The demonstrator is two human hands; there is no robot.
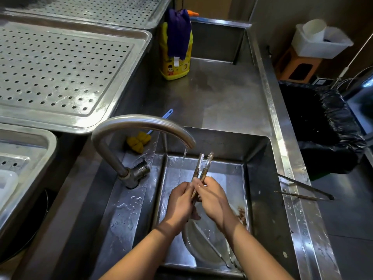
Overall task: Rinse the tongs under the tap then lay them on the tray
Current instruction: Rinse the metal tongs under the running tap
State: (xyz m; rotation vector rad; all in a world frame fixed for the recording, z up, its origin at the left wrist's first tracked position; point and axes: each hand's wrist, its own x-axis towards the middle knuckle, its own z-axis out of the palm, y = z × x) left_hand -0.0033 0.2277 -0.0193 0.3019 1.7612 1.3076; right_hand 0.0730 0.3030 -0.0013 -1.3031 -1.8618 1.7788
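Both hands are over the sink (pixel 260 178), gripping one pair of tongs (pixel 202 168) low on the handles: left hand (pixel 181 203) wrapped closed around the lower part, right hand (pixel 214 199) closed just above, fingers (pixel 198 183) curled over the arms. Tips point up and away, arms pinched nearly together. Tap (pixel 141 126) is running; the stream (pixel 183 162) falls just left of the tongs and doesn't look to hit them, though motion blur makes contact hard to call

Step in hand: the rinse, looks early. To do it well:
- slide the tongs left so water lands on the tips, where food sticks
- let the arms spring open so water gets between them, not just on the outer faces
- turn them over in the flow, rub with a thumb, then run the handles through
- tilt tips down so dirty water runs off, not back toward the wrists
- hold low in the basin to cut splash

Wet steel is slippery, so one hand should keep a firm grip while the other rubs

The perforated tray (pixel 66 65) sits up left, well apart from the sink, so give a shake before carrying over. A plate (pixel 193 245) lies in the basin under the arms with another utensil on it, and a second pair of tongs (pixel 304 189) rests across the right rim, untouched
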